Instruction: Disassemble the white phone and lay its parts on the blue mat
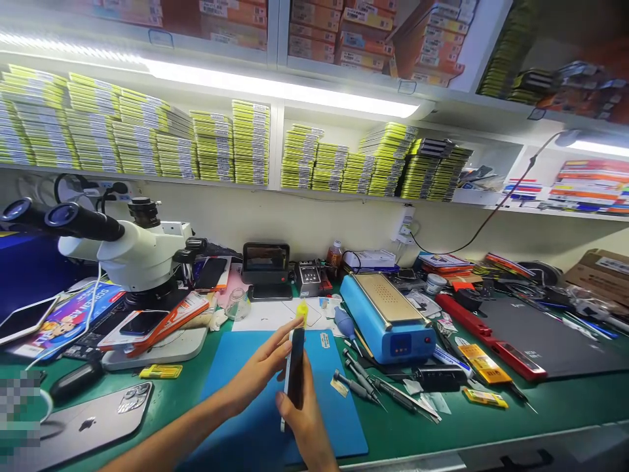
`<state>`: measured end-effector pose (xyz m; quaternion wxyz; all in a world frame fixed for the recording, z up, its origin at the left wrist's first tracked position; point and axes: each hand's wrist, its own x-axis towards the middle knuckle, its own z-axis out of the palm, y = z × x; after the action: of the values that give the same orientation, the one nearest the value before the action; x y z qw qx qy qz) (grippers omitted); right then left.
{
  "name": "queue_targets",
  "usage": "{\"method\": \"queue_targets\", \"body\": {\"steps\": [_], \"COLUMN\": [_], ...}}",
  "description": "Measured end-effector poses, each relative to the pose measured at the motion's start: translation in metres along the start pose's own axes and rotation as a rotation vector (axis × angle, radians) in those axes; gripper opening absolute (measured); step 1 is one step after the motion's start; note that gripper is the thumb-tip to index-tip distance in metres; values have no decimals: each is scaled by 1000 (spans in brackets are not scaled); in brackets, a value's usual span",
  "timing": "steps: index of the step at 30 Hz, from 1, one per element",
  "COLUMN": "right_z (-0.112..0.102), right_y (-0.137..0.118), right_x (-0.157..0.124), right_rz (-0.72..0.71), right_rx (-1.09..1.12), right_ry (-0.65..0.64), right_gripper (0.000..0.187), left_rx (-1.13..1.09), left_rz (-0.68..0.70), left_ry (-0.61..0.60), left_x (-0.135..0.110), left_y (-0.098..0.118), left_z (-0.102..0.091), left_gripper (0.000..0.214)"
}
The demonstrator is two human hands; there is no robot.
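A smartphone [295, 373] stands nearly upright, turned edge-on with its dark face to the right, over a blue work mat [236, 400]. My right hand [305, 410] grips it from the right and below, thumb on the near edge. Along the phone's left side, my left hand [263, 367] has its fingers stretched out, their tips by the upper edge; whether they press on it I cannot tell. Behind the hands is a small yellow bottle [302, 313]. Right of the mat lie several screwdrivers [361, 377].
A microscope [130, 252] rises at left, above stacked phones and boxes. At front left lies a large silver phone-shaped panel [93, 419]. A blue heating plate machine [386, 321] stands right of the mat, then a dark grey mat [555, 334]. Shelves [278, 144] of boxes hang overhead.
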<state>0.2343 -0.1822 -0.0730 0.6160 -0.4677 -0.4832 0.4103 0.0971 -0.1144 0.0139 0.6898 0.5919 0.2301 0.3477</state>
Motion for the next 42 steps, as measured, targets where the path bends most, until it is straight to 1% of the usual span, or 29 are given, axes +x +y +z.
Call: {"method": "queue_targets", "body": {"steps": [4, 11, 16, 22, 25, 33, 38, 42], "right_z": [0, 0, 2, 1, 3, 3, -1, -3], "right_y": [2, -1, -1, -2, -3, -2, -1, -4], "right_x": [0, -3, -1, 0, -1, -2, -2, -1], "right_rz": [3, 38, 37, 48, 33, 17, 16, 14], "right_rx": [-17, -8, 2, -15, -10, 11, 0, -3], "right_ry": [-10, -35, -44, -38, -38, -30, -59, -74], "right_gripper": [102, 99, 105, 107, 107, 103, 103, 100], "left_rx": [-75, -194, -251, -257, -230, -192, -177, -132], "left_rz": [7, 54, 60, 55, 53, 24, 0, -26], "left_ry": [-30, -29, -20, -15, -16, -13, -6, 15], "left_x": [0, 5, 5, 3, 1, -2, -4, -5], "left_y": [-4, -12, -12, -8, -9, -16, -11, -10], "left_z": [-6, -16, -18, -20, -20, -18, -12, -10], "left_gripper": [61, 35, 32, 28, 34, 63, 69, 82]}}
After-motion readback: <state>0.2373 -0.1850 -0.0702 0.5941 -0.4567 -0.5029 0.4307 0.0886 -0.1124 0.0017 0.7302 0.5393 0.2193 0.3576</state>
